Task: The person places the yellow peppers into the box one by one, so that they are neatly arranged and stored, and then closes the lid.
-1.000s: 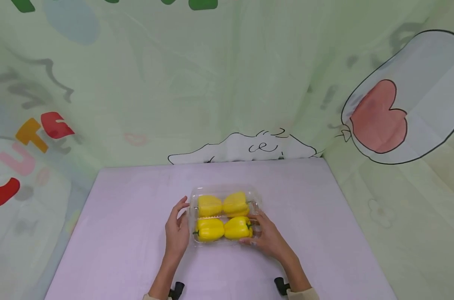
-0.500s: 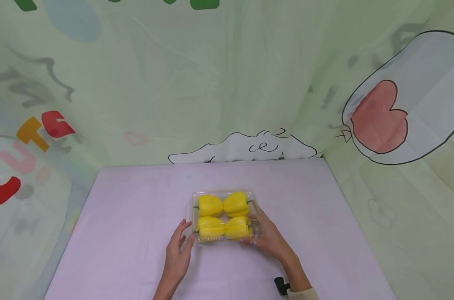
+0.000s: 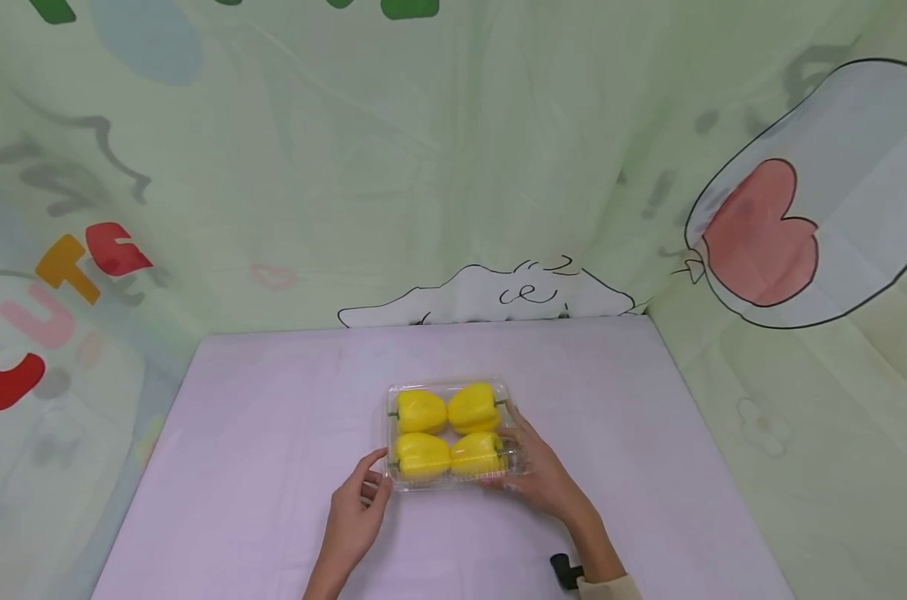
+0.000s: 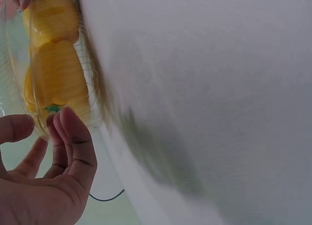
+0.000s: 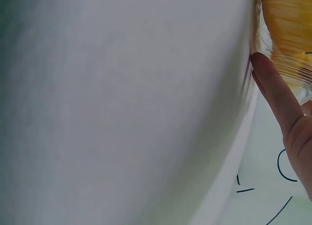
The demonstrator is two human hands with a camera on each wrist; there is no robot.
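Observation:
A clear plastic clamshell box point(image 3: 442, 485) lies on the table with several yellow bell peppers point(image 3: 422, 455) inside, laid in two rows with green stems outward. Its lid lies over the peppers. My left hand point(image 3: 356, 512) is at the front left corner, thumb and fingers pinching the rim; in the left wrist view the thumb point(image 4: 17, 128) is on one side of the edge and the curled fingers on the other. My right hand point(image 3: 539, 475) grips the right end, thumb at the front and fingers along the side. In the right wrist view a finger point(image 5: 275, 86) lies against the box's lower edge.
A pale lilac cloth covers the table point(image 3: 273, 400). Behind it and at both sides hangs a light green printed curtain point(image 3: 348, 167) with letters and a balloon drawing. A black wrist mount point(image 3: 566, 572) sits by the right sleeve.
The lid's edge has come down toward the front, over the nearer peppers. My left hand has slid from the left side to the front left corner and taken the rim. My right hand stays put.

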